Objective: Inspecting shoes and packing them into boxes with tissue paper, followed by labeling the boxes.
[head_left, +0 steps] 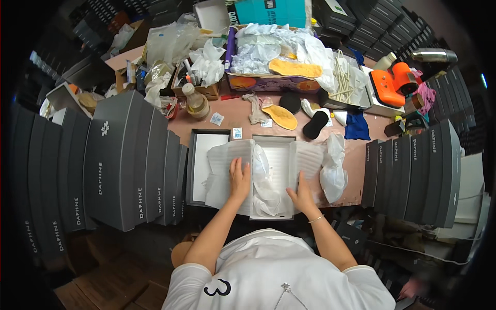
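Observation:
An open grey shoebox [281,178] with a pale inside lies before me. A shoe-shaped bundle in white wrapping [264,186] rests along its left side. White translucent packing sheet [219,173] folds out over the box's left edge, and another flap of sheet [307,163] hangs over the right edge. My left hand [239,181] lies on the left flap, fingers stretched. On the right flap, by the box edge, is my right hand [303,195], its thumb and fingers apart. A second wrapped bundle [334,173] lies to the right of the box.
The shallow grey tray or lid [199,178] sits left of the box. Stacked shoeboxes [121,170] flank me at left and others [434,175] at right. Behind are yellow insoles [281,118], black pads [316,124], a bottle [195,101], a paper-filled carton [279,81] and an orange tool [390,88].

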Motion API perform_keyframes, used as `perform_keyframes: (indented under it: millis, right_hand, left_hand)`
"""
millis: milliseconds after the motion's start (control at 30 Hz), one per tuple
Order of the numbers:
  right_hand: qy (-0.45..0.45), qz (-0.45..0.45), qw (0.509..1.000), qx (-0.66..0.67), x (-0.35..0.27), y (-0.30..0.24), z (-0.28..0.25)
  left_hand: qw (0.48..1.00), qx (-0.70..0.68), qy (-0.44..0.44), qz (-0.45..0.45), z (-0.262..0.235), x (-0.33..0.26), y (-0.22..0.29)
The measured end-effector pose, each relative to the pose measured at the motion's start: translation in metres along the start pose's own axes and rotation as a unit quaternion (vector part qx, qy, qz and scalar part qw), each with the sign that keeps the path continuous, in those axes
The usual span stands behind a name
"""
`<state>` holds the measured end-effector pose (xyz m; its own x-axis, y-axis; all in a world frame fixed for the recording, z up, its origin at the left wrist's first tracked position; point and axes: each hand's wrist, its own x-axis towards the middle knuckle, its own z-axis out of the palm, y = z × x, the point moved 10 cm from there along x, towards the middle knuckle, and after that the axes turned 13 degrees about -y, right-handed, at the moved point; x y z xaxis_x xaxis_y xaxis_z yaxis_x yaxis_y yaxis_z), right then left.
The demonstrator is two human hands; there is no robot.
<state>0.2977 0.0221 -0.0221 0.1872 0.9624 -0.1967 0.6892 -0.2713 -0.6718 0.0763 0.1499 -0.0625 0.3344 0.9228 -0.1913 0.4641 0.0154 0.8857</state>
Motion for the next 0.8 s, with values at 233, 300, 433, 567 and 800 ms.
perform_keyframes:
  millis: [233, 300, 433, 567, 800]
  right_hand:
    - [-0.129, 0.081, 0.980, 0.131, -0.009, 0.012, -0.012]
    - [-0.116, 0.033, 0.985, 0.122, -0.003, 0.001, -0.013]
    - [-0.124, 0.056, 0.990, 0.048, 0.038, 0.028, 0.042]
    - [0.051, -0.125, 0.985, -0.110, 0.038, -0.059, -0.011]
    - [-0.214, -0.016, 0.977, 0.015, 0.062, -0.058, 0.108]
  left_hand:
    - [0.991, -0.112, -0.067, 0.023, 0.006, -0.005, 0.024]
    - [0.955, -0.289, -0.054, 0.039, 0.011, -0.007, 0.034]
    - [0.979, -0.190, -0.073, 0.016, 0.019, 0.045, -0.063]
    - [0.992, -0.101, 0.069, -0.001, -0.033, 0.006, -0.034]
    - [0.975, -0.222, 0.002, -0.025, -0.041, -0.088, 0.001]
